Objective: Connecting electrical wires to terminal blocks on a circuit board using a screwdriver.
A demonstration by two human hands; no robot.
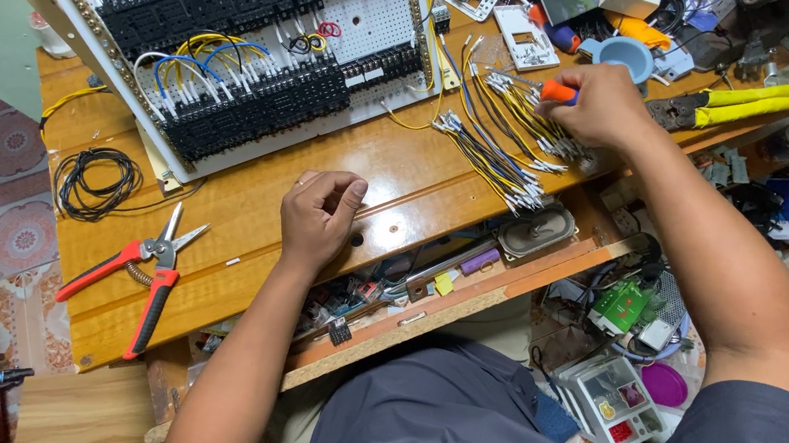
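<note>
Clutter fills one open wooden drawer at the lower centre. Above it, on the varnished wooden worktop, the left hand rests as a loose fist, its grip curled together on nothing visible. At lower left lies one pair of red-handled snips, beside one coil of black wire. At upper right, the right hand has its grip clamped on one orange-handled screwdriver, over a bundle of cut wires. Farthest, at upper left, leans one white perforated panel of black terminal blocks.

Was an electrical workshop, probably at home: white perforated panel packed with black terminal blocks and coloured wires, red-handled wire snips on wooden bench, yellow-handled crimping pliers, open drawer full of small parts.
</note>
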